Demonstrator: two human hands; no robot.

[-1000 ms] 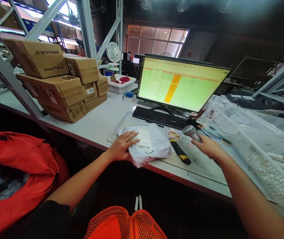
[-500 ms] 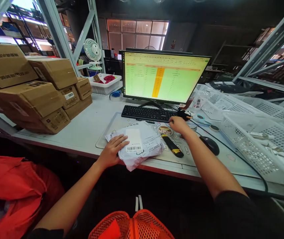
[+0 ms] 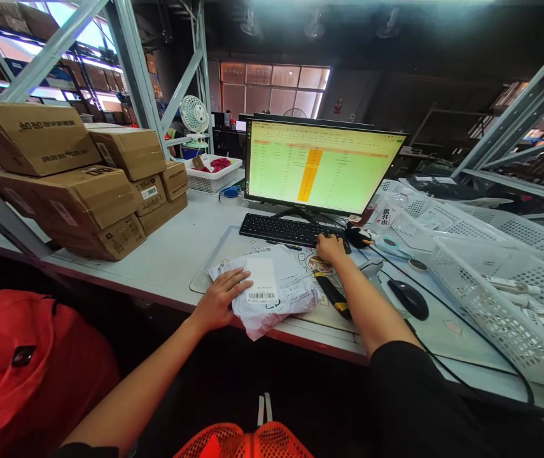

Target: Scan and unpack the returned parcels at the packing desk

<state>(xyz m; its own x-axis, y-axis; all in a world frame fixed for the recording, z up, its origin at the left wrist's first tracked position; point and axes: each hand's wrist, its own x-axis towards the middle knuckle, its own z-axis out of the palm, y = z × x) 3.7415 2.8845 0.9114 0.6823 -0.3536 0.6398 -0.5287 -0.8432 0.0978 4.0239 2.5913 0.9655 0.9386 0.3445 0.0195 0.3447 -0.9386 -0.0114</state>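
A white plastic mailer parcel with a barcode label lies at the near edge of the white table. My left hand rests flat on the parcel's left side, fingers spread. My right hand reaches forward to the right end of the black keyboard, fingers curled down onto the keys. A black and yellow utility knife lies under my right forearm. The monitor behind the keyboard shows a green spreadsheet with an orange column.
Stacked cardboard boxes fill the table's left. A black mouse and a barcode scanner lie right of my arm, white perforated baskets beyond. A small basket and fan stand behind. A red bag sits lower left.
My right hand left the barcode scanner and moved forward and left onto the keyboard. My left hand stayed on the parcel.
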